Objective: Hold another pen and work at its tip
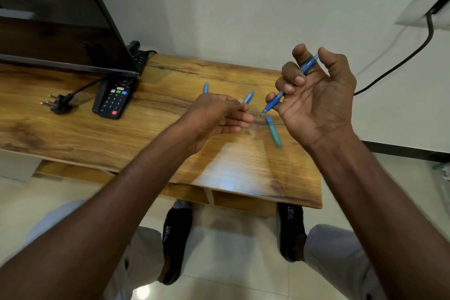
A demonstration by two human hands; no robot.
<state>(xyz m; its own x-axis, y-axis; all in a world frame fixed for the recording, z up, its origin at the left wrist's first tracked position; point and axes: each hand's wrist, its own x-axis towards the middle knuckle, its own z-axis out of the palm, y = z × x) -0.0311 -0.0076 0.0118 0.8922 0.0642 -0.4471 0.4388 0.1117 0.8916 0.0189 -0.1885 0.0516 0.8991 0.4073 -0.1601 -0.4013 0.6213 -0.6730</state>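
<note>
My right hand [316, 95] is raised palm-up over the right end of the wooden table [151, 134] and grips a blue pen [276, 100], its tip pointing down-left. My left hand [219, 114] hovers over the table's middle and pinches a small blue pen cap [248, 97] at its fingertips. The cap's end is a short way left of the pen's tip. A teal-blue pen cap or barrel [274, 132] lies flat on the table below my right hand. Another slim blue pen piece [205, 87] lies behind my left hand.
A black TV remote [114, 98] lies at the left-middle beside a loose black plug [57, 103]. A dark television screen [60, 22] stands at the back left, with a black power strip [140, 57] behind it. A black cable [401, 61] hangs along the right wall.
</note>
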